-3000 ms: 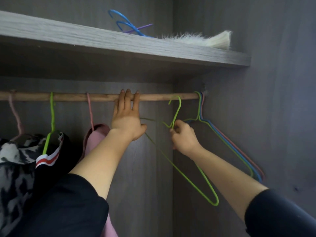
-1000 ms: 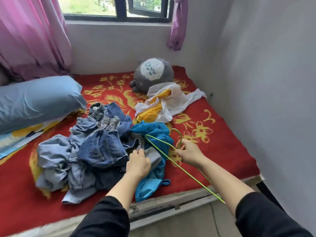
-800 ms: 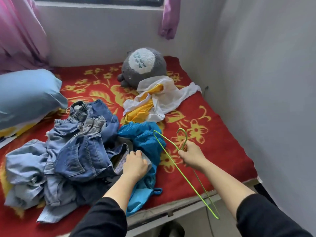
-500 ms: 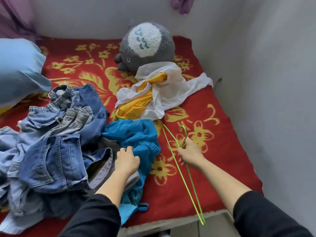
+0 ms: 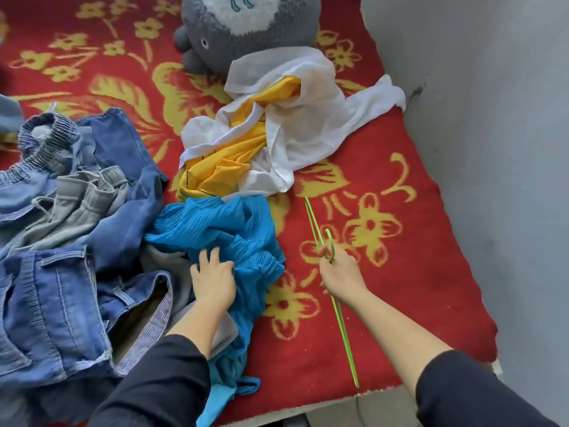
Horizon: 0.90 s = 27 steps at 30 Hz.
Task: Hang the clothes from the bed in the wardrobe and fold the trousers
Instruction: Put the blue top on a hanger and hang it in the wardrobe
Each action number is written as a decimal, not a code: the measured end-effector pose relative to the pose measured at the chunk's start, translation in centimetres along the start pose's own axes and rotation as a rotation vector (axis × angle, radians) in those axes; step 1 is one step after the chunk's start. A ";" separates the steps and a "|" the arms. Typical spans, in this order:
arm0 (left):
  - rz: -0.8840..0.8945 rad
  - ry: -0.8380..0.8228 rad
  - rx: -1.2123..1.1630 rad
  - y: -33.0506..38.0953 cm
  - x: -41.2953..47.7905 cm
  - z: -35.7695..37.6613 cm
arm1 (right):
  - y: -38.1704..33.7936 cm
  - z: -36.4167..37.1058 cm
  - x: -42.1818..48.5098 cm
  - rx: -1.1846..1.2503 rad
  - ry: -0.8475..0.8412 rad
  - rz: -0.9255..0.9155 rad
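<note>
Rightward, right hand (image 5: 338, 274) gripping green hanger (image 5: 343, 334) — tip reaching blanket (image 5: 415, 257) edge

The bed (image 5: 400, 241) wears a red flowered blanket — a grey plush toy (image 5: 246, 23) sits on it. Touching the toy's near side lies a white-and-yellow garment (image 5: 277, 127); nearer again, a blue garment (image 5: 221, 229) — with heaped denim trousers (image 5: 61, 272) to the left.

I read the red blanket (image 5: 400, 272) as fuzzy matt pile, and the grey plush toy (image 5: 261, 20) at top centre as shaggy. On the left the jeans (image 5: 55, 303) are coarse, faded denim; at centre the blue garment (image 5: 221, 229) is crinkled cloth, below thin white cloth (image 5: 308, 118) and smooth yellow cloth (image 5: 234, 161). At lower right the green hanger (image 5: 341, 328) looks thin, smooth and glossy.
</note>
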<state>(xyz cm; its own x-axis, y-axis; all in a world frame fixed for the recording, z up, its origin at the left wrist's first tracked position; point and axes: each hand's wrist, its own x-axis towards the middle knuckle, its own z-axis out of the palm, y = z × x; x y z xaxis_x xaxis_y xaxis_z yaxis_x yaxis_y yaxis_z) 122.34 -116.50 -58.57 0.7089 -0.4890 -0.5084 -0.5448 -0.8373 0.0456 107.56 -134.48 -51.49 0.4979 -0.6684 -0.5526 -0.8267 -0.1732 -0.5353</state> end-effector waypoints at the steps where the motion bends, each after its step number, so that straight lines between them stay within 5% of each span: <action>1: -0.011 -0.039 -0.187 0.4 0.6 -0.1 | 0.3 0.0 0.2 0.011 -0.005 0.016; 4: 0.001 -0.224 -0.841 2.1 1.0 -2.4 | 0.7 -0.3 0.3 0.121 -0.010 0.113; 7: 0.050 -0.330 -1.106 3.1 0.7 -6.5 | 0.0 -1.0 -0.1 0.246 -0.032 0.165; 16: 0.261 -0.445 -1.252 3.3 -3.8 -20.1 | -7.9 -5.8 -3.4 0.384 -0.277 -0.128; 20: 0.398 -0.430 -1.533 4.1 -5.7 -25.0 | -10.8 -7.0 -5.3 0.515 -0.374 -0.244; 24: 0.511 -0.309 -1.735 5.7 -7.0 -28.7 | -12.9 -8.1 -6.5 0.612 -0.310 -0.163; 27: 0.430 -0.078 -1.572 5.7 -7.1 -29.0 | -14.7 -11.0 -6.4 0.915 -0.170 -0.100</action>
<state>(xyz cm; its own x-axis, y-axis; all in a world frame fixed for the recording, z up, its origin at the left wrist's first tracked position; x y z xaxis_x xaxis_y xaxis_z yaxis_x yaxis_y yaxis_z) 127.23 -124.95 -29.76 0.5843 -0.7672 -0.2647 0.3168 -0.0847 0.9447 113.65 -135.56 -33.06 0.6468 -0.5539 -0.5242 -0.2863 0.4607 -0.8401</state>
